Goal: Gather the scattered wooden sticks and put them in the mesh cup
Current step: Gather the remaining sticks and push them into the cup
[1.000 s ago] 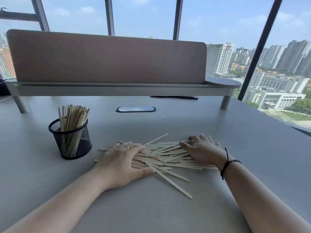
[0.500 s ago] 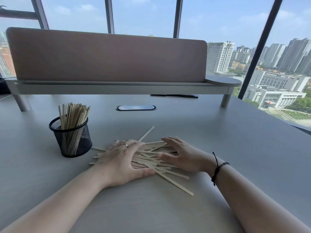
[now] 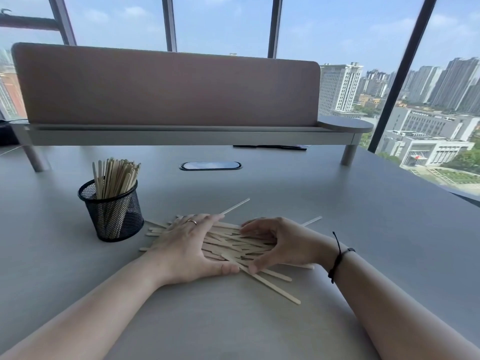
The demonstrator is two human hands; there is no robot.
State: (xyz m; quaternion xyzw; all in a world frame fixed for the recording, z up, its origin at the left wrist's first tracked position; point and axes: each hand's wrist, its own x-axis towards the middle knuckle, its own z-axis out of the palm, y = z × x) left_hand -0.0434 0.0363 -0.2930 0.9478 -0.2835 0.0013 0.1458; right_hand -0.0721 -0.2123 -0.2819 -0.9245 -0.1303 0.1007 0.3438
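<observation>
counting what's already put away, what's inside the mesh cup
The mesh cup holds a bundle of wooden sticks standing upright, their tops fanning out above the rim. Through the mesh their lower parts show dimly. The cup's bottom, and anything lying under the sticks, cannot be seen.

No text, label, brand, number or sign can be read anywhere in the view. The mesh cup, the sticks, the tabletop and the screen behind it carry no print that shows. The buildings outside the window are too far and too blurred for any lettering on them to be made out.
</observation>
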